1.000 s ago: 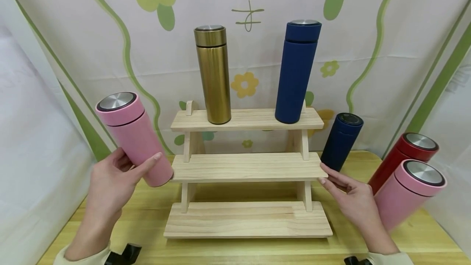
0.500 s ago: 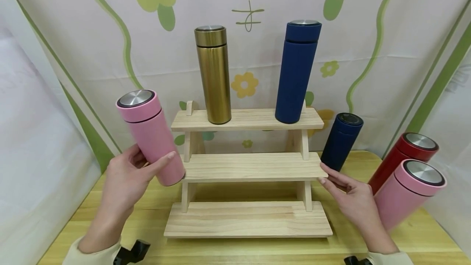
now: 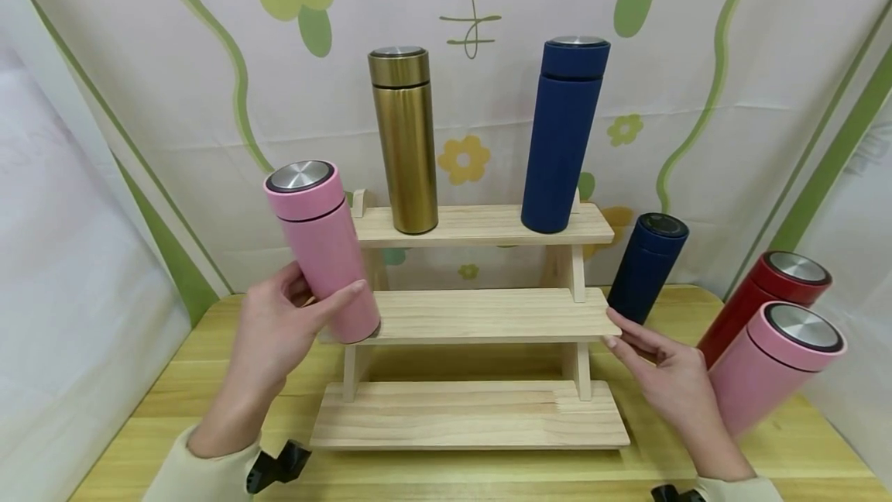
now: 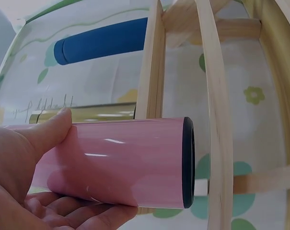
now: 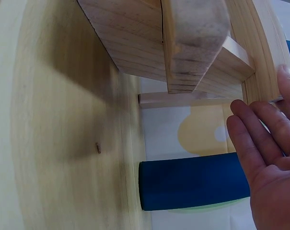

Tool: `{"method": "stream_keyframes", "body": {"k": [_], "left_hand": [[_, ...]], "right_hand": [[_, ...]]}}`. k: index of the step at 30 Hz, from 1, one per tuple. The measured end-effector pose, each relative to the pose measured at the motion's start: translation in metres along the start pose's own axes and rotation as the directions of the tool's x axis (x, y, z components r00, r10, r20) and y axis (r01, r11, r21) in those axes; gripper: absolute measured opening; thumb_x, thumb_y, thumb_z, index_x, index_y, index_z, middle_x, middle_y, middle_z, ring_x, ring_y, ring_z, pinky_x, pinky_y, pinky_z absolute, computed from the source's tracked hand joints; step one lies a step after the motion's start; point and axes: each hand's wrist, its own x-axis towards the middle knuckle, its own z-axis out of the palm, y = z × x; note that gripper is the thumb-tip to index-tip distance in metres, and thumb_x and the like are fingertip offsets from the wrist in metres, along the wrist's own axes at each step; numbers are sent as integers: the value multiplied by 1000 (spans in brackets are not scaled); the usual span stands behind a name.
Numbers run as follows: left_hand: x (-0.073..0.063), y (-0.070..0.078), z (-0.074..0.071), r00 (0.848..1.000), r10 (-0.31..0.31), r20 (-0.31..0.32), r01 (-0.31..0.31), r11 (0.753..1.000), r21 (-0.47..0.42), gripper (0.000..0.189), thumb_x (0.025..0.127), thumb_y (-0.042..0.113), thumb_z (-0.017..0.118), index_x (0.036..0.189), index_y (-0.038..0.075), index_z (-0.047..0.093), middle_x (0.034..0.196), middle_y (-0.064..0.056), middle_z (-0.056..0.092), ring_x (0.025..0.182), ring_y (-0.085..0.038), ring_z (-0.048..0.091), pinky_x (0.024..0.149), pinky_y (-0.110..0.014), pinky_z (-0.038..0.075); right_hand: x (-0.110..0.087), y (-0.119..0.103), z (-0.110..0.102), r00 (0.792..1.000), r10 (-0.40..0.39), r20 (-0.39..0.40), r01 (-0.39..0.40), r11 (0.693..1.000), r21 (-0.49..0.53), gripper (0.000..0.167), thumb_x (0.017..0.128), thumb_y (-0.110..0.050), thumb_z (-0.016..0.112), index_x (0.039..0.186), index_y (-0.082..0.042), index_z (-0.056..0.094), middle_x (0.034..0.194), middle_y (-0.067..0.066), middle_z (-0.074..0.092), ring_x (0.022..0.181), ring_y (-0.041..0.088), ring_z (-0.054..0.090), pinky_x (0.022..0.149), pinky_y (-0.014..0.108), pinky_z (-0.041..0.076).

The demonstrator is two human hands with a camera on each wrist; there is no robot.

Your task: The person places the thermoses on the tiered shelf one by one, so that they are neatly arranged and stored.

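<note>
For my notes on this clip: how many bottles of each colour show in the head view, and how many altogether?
Pink bottles: 2
Blue bottles: 2
Gold bottle: 1
Red bottle: 1
Total: 6

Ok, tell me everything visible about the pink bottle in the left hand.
The pink bottle is a glossy cylinder, its pink lid on, with a silver top ringed in black and a dark base edge. The left hand grips its lower half, lid up, roughly upright, near the middle shelf's left end. The left wrist view shows a gap before the shelf.
</note>
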Motion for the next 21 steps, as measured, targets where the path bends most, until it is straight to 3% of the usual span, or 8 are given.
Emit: {"method": "stream_keyframes", "body": {"k": [4, 11, 16, 21], "left_hand": [[1, 4, 6, 1000, 7, 18, -7, 1000, -24, 68, 88, 45, 91, 141, 10, 67, 134, -13, 76, 121, -25, 74, 91, -18, 60], [3, 11, 15, 998, 12, 58, -10, 999, -49, 69, 87, 45, 92, 141, 11, 67, 135, -11, 76, 124, -26, 74, 104, -42, 62], [5, 13, 22, 997, 17, 69, -13, 998, -60, 70, 85, 45, 93, 141, 13, 66, 136, -11, 75, 124, -27, 74, 107, -47, 62], [7, 14, 29, 996, 23, 87, -17, 998, -65, 69, 85, 41, 94, 142, 12, 66, 136, -11, 75, 124, -28, 74, 108, -48, 62]], "right_hand": [[0, 0, 0, 1000, 1, -1, -1, 1000, -11, 44, 100, -36, 80, 143, -28, 72, 123, -9, 77, 95, -18, 69, 52, 23, 48], [0, -1, 0, 1000, 4, 2, -4, 1000, -15, 44, 100, -36, 80, 143, -27, 72, 124, -2, 78, 96, -18, 69, 56, 20, 52], [0, -2, 0, 1000, 2, 3, -2, 1000, -18, 44, 100, -36, 79, 143, -28, 72, 126, 4, 77, 96, -19, 68, 57, 19, 52], [0, -2, 0, 1000, 4, 3, -4, 1000, -13, 44, 100, -36, 79, 143, -27, 72, 126, 0, 77, 96, -18, 69, 59, 17, 55]]}}
